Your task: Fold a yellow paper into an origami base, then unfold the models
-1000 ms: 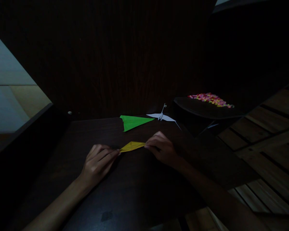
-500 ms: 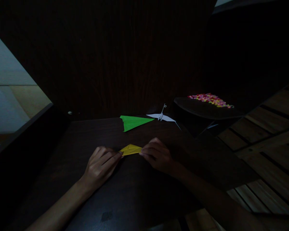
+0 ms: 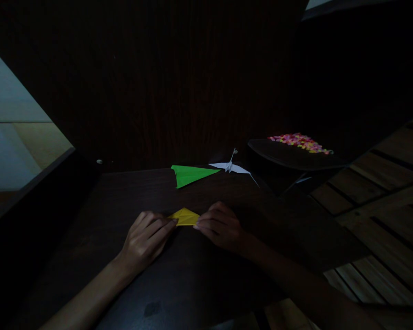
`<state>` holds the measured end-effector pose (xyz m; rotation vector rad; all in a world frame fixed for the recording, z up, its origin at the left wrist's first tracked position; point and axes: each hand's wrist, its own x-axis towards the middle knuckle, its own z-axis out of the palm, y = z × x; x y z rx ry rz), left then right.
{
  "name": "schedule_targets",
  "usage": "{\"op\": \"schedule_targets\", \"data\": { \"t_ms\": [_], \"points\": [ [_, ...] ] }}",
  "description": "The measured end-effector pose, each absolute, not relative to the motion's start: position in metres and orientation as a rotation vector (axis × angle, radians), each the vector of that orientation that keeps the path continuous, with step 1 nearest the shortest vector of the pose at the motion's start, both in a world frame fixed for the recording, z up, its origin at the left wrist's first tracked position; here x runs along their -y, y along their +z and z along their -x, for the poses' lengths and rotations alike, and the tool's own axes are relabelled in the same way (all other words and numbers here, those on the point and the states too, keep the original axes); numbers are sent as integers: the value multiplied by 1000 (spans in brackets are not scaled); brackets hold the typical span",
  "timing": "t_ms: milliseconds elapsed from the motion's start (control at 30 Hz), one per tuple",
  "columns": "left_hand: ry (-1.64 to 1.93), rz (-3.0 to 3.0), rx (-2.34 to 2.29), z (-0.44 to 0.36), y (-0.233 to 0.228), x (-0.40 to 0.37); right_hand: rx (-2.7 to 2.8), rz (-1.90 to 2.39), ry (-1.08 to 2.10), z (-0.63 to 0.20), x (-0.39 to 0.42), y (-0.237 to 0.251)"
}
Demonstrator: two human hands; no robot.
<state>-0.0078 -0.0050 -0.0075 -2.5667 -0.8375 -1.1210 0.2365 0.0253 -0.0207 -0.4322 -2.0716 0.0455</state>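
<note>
Yellow folded paper, a creased triangle on dark wood, is pinched by left hand and right hand.

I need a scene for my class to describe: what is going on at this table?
A person presses a small yellow folded paper onto a dark table, left hand at one end and right hand at the other. Behind it lie a green folded paper and a white paper crane.

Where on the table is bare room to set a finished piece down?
Bare table lies left of the green paper plane, and near the front edge between the forearms. Crowded: the yellow paper between left hand and right hand, and the white crane corner.
</note>
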Motion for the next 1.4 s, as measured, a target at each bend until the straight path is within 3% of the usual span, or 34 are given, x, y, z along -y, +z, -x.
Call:
{"op": "schedule_targets", "data": {
  "t_ms": [1100, 1233, 1400],
  "points": [
    [-1187, 2504, 792, 7, -6, 13, 2030, 508, 39, -239, -25, -15],
    [-1147, 2473, 851, 9, -1, 20, 1848, 656, 212, -238, -27, -13],
    [-1131, 2442, 815, 8, -2, 19, 1850, 767, 698, -236, -31, -13]
  ]
}}
